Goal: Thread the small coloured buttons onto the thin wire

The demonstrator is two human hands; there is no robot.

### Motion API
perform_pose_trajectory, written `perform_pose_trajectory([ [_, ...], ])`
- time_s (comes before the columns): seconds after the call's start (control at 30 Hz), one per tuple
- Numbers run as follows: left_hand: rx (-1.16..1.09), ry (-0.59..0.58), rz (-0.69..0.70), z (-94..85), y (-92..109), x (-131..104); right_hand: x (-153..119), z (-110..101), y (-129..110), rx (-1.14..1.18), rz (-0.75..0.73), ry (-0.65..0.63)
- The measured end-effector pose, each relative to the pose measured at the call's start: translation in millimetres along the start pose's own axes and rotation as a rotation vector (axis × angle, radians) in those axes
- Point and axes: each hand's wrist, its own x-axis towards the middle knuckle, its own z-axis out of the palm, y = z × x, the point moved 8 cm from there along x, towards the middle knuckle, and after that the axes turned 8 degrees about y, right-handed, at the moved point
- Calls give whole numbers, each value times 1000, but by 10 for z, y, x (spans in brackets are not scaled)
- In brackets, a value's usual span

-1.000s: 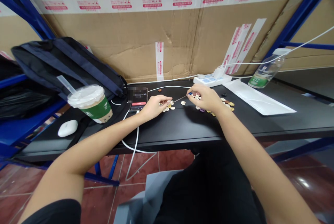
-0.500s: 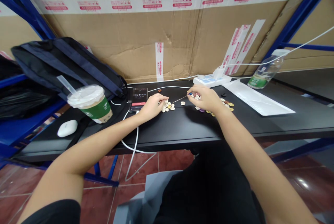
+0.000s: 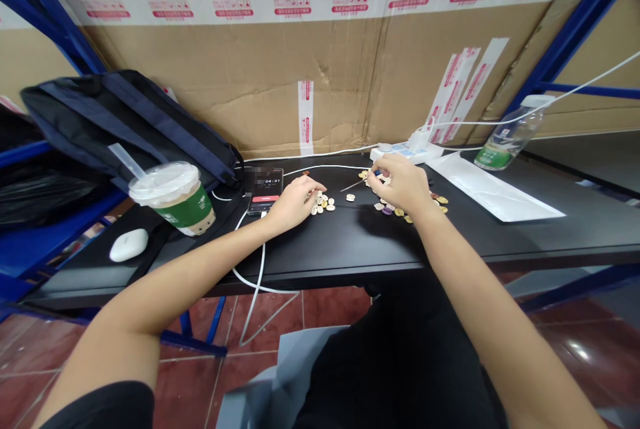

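Observation:
My right hand [image 3: 401,184] is closed on a thin pointed metal tool [image 3: 354,185], its tip directed left toward the middle of the table. Beneath and around that hand lies a loose pile of mixed buttons [image 3: 399,212], cream, yellow, brown and purple; the hand hides part of it. My left hand [image 3: 296,202] rests beside a smaller cluster of pale buttons [image 3: 322,204], with its fingers stretched over the near edge and apparently nothing in them. A single pale button [image 3: 351,198] lies between the two groups, apart from both hands.
A phone [image 3: 265,190] on a white cable lies left of my left hand. Farther left are a lidded drink cup [image 3: 186,206], a white case [image 3: 129,246] and a backpack [image 3: 130,126]. A power strip [image 3: 400,152], white packet [image 3: 495,186] and bottle [image 3: 513,136] stand right; cardboard [image 3: 225,82] rises behind.
My right hand has moved slightly right and away from me, drawing the tool's tip off the pale cluster. My left fingers have straightened a little beside that cluster.

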Motion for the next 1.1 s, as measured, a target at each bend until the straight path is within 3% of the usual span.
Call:
perform_pose_trajectory([
  [0.17, 48, -17, -27, -6, 17, -17, 8, -37, 49, -63, 2, 86],
  [1.1, 46, -71, -21, 27, 78, -29, 14, 30, -12, 12, -129, 40],
])
